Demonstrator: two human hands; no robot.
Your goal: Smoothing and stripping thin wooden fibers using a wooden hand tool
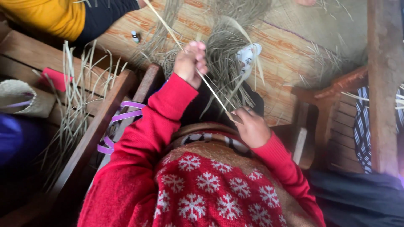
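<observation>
Straw strip (210, 89) between hands, grass bundle (225, 54) behind, wooden armrest (99, 122) alongside

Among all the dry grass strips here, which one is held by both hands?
The long pale strip stretched diagonally between the left hand and right hand. The other strips lie loose in the bundle on the mat or over the bench.
</observation>
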